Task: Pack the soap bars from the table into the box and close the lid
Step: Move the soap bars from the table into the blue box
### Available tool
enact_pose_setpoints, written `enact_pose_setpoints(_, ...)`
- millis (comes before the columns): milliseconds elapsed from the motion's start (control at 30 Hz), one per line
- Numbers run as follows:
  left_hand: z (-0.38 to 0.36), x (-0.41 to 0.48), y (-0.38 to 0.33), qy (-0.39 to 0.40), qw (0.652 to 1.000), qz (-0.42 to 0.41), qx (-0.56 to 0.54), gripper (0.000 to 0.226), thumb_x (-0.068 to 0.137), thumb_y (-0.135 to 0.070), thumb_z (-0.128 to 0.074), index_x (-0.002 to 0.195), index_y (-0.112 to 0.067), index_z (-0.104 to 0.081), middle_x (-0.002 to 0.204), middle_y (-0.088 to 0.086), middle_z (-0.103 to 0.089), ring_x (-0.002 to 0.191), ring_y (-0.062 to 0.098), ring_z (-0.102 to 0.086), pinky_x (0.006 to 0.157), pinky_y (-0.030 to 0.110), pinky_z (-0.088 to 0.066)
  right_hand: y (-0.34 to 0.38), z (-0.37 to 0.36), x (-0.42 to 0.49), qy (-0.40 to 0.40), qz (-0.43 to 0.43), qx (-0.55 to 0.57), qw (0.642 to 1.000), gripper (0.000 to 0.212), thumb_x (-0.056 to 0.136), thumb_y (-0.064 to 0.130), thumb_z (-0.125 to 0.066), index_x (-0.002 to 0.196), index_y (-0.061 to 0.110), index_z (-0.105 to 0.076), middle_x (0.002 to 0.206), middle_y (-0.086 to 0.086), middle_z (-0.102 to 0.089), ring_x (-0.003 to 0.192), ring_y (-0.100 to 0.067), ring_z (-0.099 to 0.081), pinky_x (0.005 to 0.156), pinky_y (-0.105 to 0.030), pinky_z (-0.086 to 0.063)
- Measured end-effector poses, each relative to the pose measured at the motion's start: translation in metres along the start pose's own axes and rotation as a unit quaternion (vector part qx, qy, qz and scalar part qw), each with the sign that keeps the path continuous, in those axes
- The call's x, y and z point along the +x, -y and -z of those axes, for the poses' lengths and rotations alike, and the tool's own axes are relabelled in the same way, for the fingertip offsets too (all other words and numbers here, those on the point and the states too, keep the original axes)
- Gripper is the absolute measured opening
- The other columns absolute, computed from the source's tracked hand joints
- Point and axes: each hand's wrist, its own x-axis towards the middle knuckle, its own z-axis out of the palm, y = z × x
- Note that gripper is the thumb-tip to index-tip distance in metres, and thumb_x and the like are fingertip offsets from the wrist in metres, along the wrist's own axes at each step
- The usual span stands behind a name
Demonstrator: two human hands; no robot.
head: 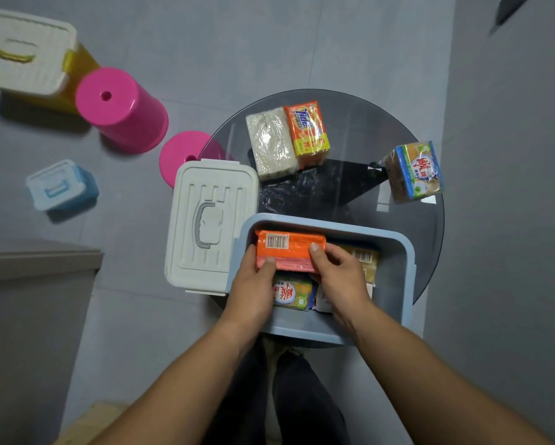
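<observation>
both my hands, left (253, 281) and right (337, 277), grip the orange soap pack (289, 250) inside the blue box (408, 261) atop other bars, while three packs wait on the bench (350, 123) and the lid (205, 220) lies off beside it.

An orange soap pack (290, 250) is held inside the open blue box (404, 252), above other packs. The white lid (210, 224) lies beside it. Three packs (287, 139) are left on the counter (350, 123).

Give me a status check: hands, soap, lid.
Both hands, left hand and right hand, grip orange soap pack inside blue box. Three packs remain on table. White lid off, beside box. Nothing in the way.
</observation>
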Motion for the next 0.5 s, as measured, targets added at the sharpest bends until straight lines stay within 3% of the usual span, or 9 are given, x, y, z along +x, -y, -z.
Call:
enact_pose_setpoints(100, 0.01, -0.008, -0.008, -0.001, 0.997, 0.005, 0.082, 0.019, 0.103, -0.027, -0.052, 0.111, -0.033, -0.069, 0.11, -0.006, -0.077, 0.1, 0.011, -0.073, 0.096, 0.036, -0.057, 0.002, -0.004, -0.001, -0.013, -0.004, -0.002, 1.0, 0.023, 0.094, 0.033, -0.068, 0.113, 0.022, -0.07, 0.101, 0.004, -0.077, 0.097, -0.014, -0.073, 0.093, -0.04, -0.059)
enact_pose_setpoints(167, 0.019, -0.011, -0.018, 0.0, 0.991, -0.009, 0.134, 0.018, 0.103, -0.029, -0.053, 0.102, -0.031, -0.071, 0.103, -0.01, -0.077, 0.094, 0.005, -0.071, 0.086, 0.028, -0.056, 0.002, -0.006, 0.001, -0.03, -0.005, -0.006, 1.0, 0.016, 0.093, 0.033, -0.069, 0.106, 0.024, -0.07, 0.099, 0.003, -0.077, 0.096, -0.016, -0.074, 0.093, -0.043, -0.06)
enact_pose_setpoints(267, 0.033, -0.006, -0.034, -0.02, 0.986, -0.034, 0.16, 0.02, 0.103, -0.032, -0.054, 0.112, -0.027, -0.07, 0.101, -0.011, -0.075, 0.091, 0.001, -0.067, 0.075, 0.023, -0.053, 0.0, -0.011, 0.004, -0.055, -0.012, 0.0, 0.998, 0.011, 0.09, 0.035, -0.073, 0.095, 0.025, -0.071, 0.096, -0.002, -0.079, 0.093, -0.021, -0.075, 0.091, -0.048, -0.06)
enact_pose_setpoints(367, 0.036, 0.004, -0.048, -0.032, 0.983, -0.058, 0.171, 0.021, 0.101, -0.032, -0.055, 0.105, -0.022, -0.073, 0.099, -0.004, -0.077, 0.094, 0.012, -0.072, 0.083, 0.033, -0.058, 0.001, -0.013, 0.004, -0.061, -0.026, 0.0, 0.998, 0.016, 0.09, 0.035, -0.073, 0.097, 0.021, -0.07, 0.098, -0.004, -0.079, 0.092, -0.021, -0.075, 0.09, -0.046, -0.06)
enact_pose_setpoints(500, 0.038, 0.022, -0.068, -0.046, 0.979, -0.104, 0.167, 0.017, 0.099, -0.033, -0.059, 0.092, -0.025, -0.072, 0.091, -0.002, -0.078, 0.09, 0.016, -0.073, 0.079, 0.036, -0.059, 0.016, -0.006, -0.002, -0.067, -0.019, -0.08, 0.994, 0.036, 0.088, 0.044, -0.072, 0.11, 0.015, -0.066, 0.106, -0.003, -0.075, 0.094, -0.014, -0.071, 0.086, -0.035, -0.058)
